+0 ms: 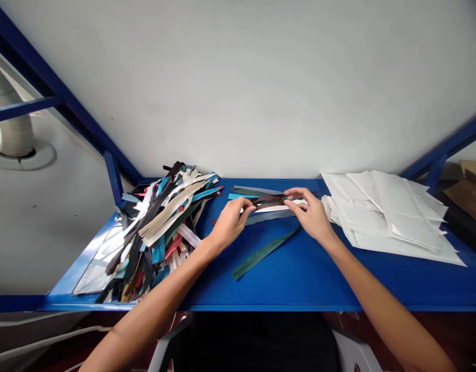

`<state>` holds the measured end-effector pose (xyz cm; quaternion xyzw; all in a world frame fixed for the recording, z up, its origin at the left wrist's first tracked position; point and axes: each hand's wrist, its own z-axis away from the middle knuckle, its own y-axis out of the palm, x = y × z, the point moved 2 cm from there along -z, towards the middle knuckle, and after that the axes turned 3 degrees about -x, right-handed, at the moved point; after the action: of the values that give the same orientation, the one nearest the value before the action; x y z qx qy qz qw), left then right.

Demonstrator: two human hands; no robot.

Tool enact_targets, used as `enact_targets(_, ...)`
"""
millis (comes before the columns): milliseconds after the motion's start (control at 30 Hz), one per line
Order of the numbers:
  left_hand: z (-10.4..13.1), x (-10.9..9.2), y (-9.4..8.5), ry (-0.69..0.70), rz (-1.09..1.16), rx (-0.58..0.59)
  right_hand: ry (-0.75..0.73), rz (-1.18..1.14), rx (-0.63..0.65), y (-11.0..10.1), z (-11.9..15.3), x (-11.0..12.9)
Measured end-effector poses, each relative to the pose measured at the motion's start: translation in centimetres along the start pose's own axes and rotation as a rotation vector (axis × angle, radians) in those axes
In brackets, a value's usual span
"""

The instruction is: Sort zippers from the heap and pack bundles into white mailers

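My left hand (233, 216) pinches the left part of a dark brown zipper (271, 200) between thumb and fingertips. At its right part is my right hand (310, 213), thumb and fingers curved around the brown strip; its grip is partly hidden. Beneath and around the brown zipper lie several others: a bright blue one (241, 196), a white one (274, 208) and a grey one (271, 216). Closer to me, a green zipper (264, 254) lies slanted on the blue table (300, 281).
On the left is a large tangled heap of coloured zippers (160, 227), partly over a clear plastic sheet (94, 268). White plastic bags (393, 212) are stacked on the right. A pale wall (257, 103) closes the back, with blue frame bars (82, 113) at the sides.
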<state>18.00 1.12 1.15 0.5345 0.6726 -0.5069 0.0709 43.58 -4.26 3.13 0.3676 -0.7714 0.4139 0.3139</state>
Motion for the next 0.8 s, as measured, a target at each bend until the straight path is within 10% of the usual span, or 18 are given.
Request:
enact_targets(100,0.4,-0.3,0.7,-0.105,0.193,-0.008,-0.281,0.241,-0.085,1.1,1.1,1.6)
enact_targets(200,0.8,-0.5,1.7,-0.171,0.387,-0.04,-0.435,0.302,0.093,2.8,2.4,2.7)
enact_targets(800,1.3,-1.1,2.8,-0.296,0.608,0.133,-0.566,0.79,0.088,3.4,3.1,3.2)
